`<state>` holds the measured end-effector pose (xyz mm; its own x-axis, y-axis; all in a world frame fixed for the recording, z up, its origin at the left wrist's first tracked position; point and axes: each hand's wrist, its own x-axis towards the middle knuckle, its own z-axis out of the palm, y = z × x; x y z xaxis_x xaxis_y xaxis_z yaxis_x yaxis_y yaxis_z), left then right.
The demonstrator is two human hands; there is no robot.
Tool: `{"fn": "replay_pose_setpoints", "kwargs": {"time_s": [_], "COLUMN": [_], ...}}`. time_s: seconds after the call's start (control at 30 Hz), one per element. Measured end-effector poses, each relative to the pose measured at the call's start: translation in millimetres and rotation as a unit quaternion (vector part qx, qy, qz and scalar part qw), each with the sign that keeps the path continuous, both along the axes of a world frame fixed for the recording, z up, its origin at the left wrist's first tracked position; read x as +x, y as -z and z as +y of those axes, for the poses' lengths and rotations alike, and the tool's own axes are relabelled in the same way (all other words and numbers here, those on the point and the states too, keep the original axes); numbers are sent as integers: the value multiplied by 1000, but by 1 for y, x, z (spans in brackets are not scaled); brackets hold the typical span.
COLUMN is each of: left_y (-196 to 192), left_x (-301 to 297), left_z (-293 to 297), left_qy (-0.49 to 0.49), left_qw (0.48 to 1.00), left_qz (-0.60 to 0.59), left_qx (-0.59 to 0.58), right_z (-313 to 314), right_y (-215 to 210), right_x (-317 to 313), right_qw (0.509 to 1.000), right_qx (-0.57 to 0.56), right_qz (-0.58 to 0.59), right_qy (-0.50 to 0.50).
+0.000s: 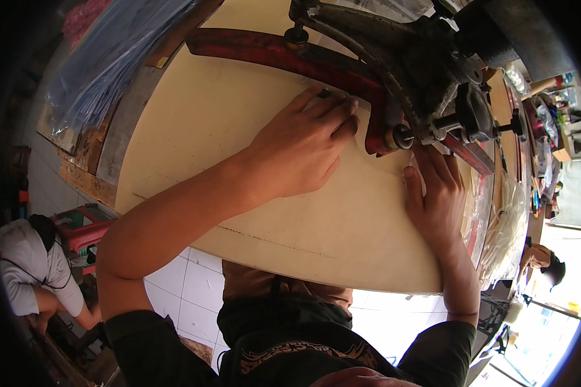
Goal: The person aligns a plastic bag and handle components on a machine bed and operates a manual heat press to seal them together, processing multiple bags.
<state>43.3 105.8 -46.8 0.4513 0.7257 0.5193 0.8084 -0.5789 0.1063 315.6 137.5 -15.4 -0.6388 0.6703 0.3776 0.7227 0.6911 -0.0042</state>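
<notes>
My left hand (pixel 306 145) rests on a cream-coloured tabletop (pixel 193 122), its fingers curled down close to a worn red angled bar (pixel 271 53). Whatever those fingers pinch, if anything, is hidden; a small dark spot shows by one fingertip. Between the hands lies what looks like a thin clear sheet (pixel 384 161), hard to tell from the tabletop. My right hand (pixel 436 193) lies with fingers stretched forward and thumb apart, the fingertips reaching below the bar's bent end. A dark metal machine arm (pixel 394 55) with screw knobs stands over the bar.
Stacked clear plastic sheets or bags (pixel 119 58) lie at the far left. More plastic (pixel 503 226) covers the right edge. A person (pixel 39 264) in light clothes sits at the lower left near a red stool (pixel 81 226). Shelves with mixed goods (pixel 552 138) stand at right.
</notes>
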Motion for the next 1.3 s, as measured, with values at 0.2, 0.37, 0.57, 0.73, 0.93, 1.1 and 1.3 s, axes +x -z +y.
{"fn": "replay_pose_setpoints", "kwargs": {"time_s": [0.2,0.37,0.57,0.73,0.93,1.1,1.3], "left_y": [-1,-1,-1,0,2,0,-4], "left_x": [0,0,0,0,0,-1,0], "left_z": [-1,-1,-1,-2,-2,-1,-2], "left_qy": [-1,-1,-1,-5,-4,-4,-1], "left_qw": [1000,1000,1000,1000,1000,1000,1000], "left_qz": [2,3,6,6,4,10,8], "left_qx": [1,2,0,-2,-6,-12,-20], "right_z": [-1,-1,-1,-1,-1,-3,-4], "right_y": [-2,-2,-2,-2,-1,-2,0], "right_x": [-1,-2,-2,-2,-1,-3,-2], "right_qw": [1000,1000,1000,1000,1000,1000,1000], "right_qx": [-4,-8,-1,4,11,11,19], "right_qz": [-1,-1,0,1,4,2,10], "right_qy": [2,4,-1,-3,-6,-3,0]}}
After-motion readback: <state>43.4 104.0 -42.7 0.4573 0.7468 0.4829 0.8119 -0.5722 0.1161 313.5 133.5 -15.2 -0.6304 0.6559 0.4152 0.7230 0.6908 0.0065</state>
